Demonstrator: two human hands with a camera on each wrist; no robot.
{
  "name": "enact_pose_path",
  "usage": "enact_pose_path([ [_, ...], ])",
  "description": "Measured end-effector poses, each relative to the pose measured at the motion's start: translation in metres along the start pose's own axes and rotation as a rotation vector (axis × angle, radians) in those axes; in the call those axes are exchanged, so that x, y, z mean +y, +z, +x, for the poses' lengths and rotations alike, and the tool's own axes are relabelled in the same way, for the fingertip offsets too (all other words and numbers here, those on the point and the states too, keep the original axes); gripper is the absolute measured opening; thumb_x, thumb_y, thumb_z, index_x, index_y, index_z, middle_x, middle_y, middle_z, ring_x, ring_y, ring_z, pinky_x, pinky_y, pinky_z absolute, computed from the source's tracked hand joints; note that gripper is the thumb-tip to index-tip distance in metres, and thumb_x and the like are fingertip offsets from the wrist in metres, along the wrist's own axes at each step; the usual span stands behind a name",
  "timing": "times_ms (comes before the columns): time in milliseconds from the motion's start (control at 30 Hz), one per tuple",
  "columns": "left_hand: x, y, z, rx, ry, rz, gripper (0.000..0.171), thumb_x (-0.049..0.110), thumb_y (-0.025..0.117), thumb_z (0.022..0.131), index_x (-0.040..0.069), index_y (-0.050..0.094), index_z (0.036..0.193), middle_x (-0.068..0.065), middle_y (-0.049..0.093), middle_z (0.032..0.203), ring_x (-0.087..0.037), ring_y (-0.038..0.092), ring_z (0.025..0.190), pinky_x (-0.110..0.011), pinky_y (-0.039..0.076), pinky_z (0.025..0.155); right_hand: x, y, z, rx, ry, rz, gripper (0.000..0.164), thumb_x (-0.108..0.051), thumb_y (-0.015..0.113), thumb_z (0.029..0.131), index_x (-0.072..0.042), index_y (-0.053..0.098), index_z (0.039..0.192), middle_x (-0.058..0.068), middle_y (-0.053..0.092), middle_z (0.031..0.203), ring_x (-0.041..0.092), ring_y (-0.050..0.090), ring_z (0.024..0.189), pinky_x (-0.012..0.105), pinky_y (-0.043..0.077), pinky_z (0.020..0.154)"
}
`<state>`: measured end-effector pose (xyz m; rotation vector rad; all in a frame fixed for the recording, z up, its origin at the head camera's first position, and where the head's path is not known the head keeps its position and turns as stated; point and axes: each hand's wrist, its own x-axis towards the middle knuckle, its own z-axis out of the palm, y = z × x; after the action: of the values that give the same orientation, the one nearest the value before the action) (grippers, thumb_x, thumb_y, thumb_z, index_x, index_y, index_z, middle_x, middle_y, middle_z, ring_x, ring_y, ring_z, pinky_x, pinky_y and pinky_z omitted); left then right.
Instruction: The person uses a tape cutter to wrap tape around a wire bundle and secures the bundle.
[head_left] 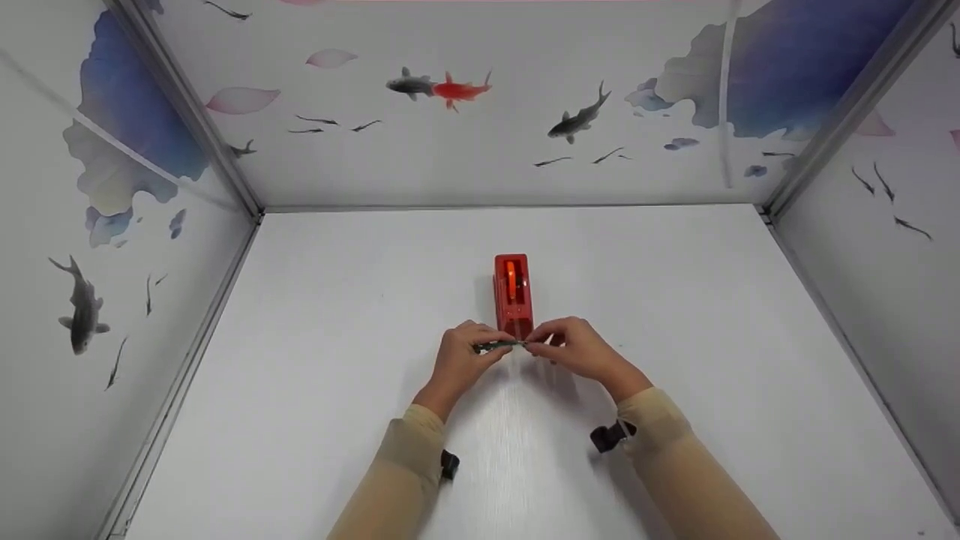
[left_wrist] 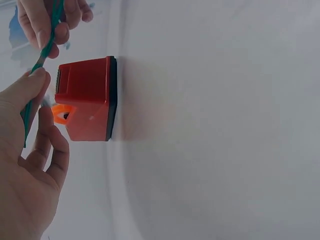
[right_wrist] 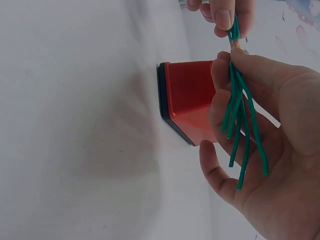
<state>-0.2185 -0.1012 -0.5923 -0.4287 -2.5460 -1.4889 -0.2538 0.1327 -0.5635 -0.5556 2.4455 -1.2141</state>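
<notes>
Both hands pinch one bundle of thin green wires (right_wrist: 245, 145) in front of the red tape dispenser (head_left: 512, 296). My left hand (head_left: 465, 356) grips one end between thumb and fingers. My right hand (head_left: 581, 351) pinches the bundle close beside it, thumb against forefinger. Between the two sets of fingertips shows a short pale, tan band (right_wrist: 236, 44) around the wires. Several loose wire ends fan out over the right palm in the right wrist view. The right hand's other fingers are loosely bent near the dispenser's front.
An orange tape-roll hub (head_left: 511, 280) sits in the dispenser, which stands on the white table (head_left: 360, 300) just beyond the hands. Walls printed with fish enclose the table at the back (head_left: 465, 165) and both sides. Black wrist cameras hang under both sleeves.
</notes>
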Motion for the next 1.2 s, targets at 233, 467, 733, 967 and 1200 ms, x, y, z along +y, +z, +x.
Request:
enact_pose_path([
  [233,-0.0021,0.0003,0.0015,0.002,0.007,-0.027,0.022,0.02,0.086,0.085,0.027,0.084,0.106,0.011,0.08,0.098,-0.011,0.064,0.089,-0.026,0.054,0.077,0.0027,-0.0017,-0.0006,0.069,-0.136,-0.042,0.014,-0.023,0.079,0.093,-0.016,0.082,0.104,-0.003,0.077,0.098,0.019,0.064,0.085,0.032,0.055,0.072],
  [467,-0.0021,0.0002,0.0021,-0.032,-0.047,-0.025,0.029,0.024,0.084,0.088,0.026,0.08,0.116,0.01,0.078,0.104,-0.011,0.063,0.091,-0.029,0.059,0.082,0.0027,-0.0025,-0.0003,0.113,-0.184,-0.075,0.013,-0.016,0.082,0.09,-0.022,0.082,0.101,-0.007,0.078,0.097,0.015,0.065,0.088,0.047,0.057,0.085],
  [733,-0.0033,-0.0005,0.0028,-0.083,-0.082,0.007,0.021,0.032,0.076,0.095,0.027,0.08,0.115,0.01,0.076,0.109,-0.011,0.063,0.097,-0.031,0.056,0.086,0.0041,-0.0017,0.0041,0.163,-0.174,-0.068,0.015,-0.012,0.085,0.085,-0.024,0.083,0.095,-0.008,0.076,0.094,0.015,0.066,0.088,0.055,0.057,0.088],
  [967,-0.0042,-0.0005,0.0047,-0.09,-0.052,0.001,0.02,0.029,0.076,0.095,0.027,0.08,0.114,0.009,0.076,0.109,-0.013,0.062,0.1,-0.042,0.056,0.089,0.0046,-0.0013,0.0049,0.192,-0.168,-0.069,0.017,-0.01,0.086,0.084,-0.025,0.084,0.092,-0.009,0.075,0.093,0.017,0.066,0.089,0.054,0.057,0.09],
  [1200,-0.0069,0.0004,0.0068,-0.068,-0.026,0.048,0.016,0.025,0.078,0.093,0.026,0.081,0.109,0.01,0.077,0.105,-0.013,0.062,0.096,-0.041,0.055,0.086,0.0057,0.0022,0.0057,0.231,-0.209,-0.077,0.015,-0.008,0.086,0.084,-0.021,0.084,0.091,-0.005,0.075,0.094,0.015,0.067,0.088,0.047,0.06,0.082],
])
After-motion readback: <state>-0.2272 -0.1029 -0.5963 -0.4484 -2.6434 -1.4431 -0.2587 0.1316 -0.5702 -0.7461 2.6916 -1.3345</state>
